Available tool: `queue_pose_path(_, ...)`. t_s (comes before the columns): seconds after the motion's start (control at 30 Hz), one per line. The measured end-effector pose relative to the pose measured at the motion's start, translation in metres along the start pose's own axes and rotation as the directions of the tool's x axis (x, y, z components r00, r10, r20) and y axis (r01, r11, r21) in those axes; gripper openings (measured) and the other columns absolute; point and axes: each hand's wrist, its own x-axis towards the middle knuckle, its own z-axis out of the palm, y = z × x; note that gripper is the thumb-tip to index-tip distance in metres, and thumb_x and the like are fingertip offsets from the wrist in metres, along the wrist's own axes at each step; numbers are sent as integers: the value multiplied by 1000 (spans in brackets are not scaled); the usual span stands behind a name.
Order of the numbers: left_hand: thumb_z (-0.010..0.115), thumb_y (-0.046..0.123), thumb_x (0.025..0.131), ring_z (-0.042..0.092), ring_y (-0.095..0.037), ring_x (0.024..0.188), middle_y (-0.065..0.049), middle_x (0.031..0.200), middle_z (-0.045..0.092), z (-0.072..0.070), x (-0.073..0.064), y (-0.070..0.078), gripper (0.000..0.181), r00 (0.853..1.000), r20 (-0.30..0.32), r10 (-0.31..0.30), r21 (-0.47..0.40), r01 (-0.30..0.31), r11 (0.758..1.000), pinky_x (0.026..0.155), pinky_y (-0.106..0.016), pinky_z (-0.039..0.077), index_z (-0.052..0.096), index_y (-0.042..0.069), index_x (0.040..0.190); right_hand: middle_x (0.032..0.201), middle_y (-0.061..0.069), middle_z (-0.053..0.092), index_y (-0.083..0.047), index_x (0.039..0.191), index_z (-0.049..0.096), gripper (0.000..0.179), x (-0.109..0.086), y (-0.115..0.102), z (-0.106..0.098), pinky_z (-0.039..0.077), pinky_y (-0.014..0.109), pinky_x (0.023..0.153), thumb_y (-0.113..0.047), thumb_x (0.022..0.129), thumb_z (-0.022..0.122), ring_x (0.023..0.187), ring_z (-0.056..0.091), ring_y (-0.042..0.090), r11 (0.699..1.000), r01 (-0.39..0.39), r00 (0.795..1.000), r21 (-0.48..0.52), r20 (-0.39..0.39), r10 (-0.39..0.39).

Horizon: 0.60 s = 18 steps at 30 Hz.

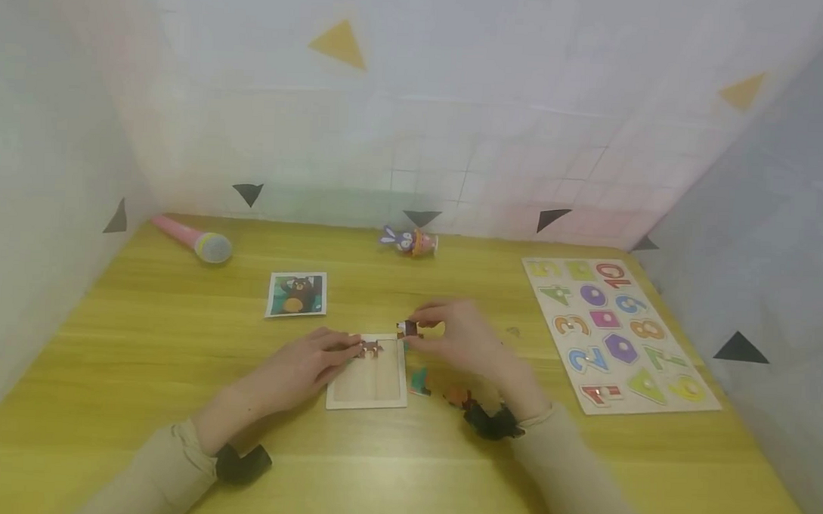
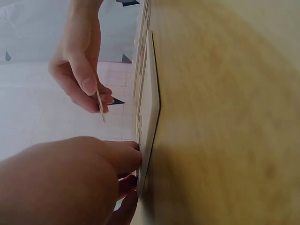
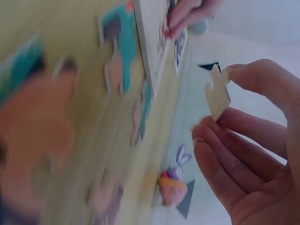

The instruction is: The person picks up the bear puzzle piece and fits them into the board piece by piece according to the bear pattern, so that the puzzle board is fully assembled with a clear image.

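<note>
A square wooden puzzle tray lies on the table with a brown-patterned puzzle piece in its upper left corner. My left hand rests its fingertips on that corner, touching the piece. Just off the tray's upper right corner, my right hand pinches another puzzle piece between thumb and fingers. Its plain wooden back faces the right wrist camera, raised above the table. Right of the tray lie loose pieces, including a teal one and an orange-brown one, partly hidden by the right wrist's black strap.
A bear picture card lies behind the tray to the left. Farther back are a pink toy microphone and a purple rabbit toy. A number-and-shape board lies at the right. Walls stand behind and at both sides.
</note>
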Motion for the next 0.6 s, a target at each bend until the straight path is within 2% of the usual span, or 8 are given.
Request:
queue_pose_path(0.17,62,11,99,56,-30,125,-11,140,59,0,1,0,42,1000,-16,15,-8,-15,1000,102,-46,52,58,6,140,109,1,73,-11,108,77,29,7,-14,13,59,32,78,-30,86,79,92,69,18,999,52,996,0,79,-52)
queue_pose_path(0.33,63,11,98,57,-30,124,-11,139,60,0,1,2,41,999,-25,20,-14,-20,1000,101,-46,53,59,7,139,104,1,72,-9,110,76,30,7,-12,20,55,20,70,-27,86,80,85,67,14,997,79,990,-28,120,-75)
queue_pose_path(0.6,64,11,98,57,-29,123,-10,139,60,1,0,0,41,999,-31,22,-1,-22,1000,99,-44,55,60,7,139,107,3,71,-7,109,77,28,6,-13,26,58,23,75,-26,89,78,91,68,16,981,153,978,-115,162,-134)
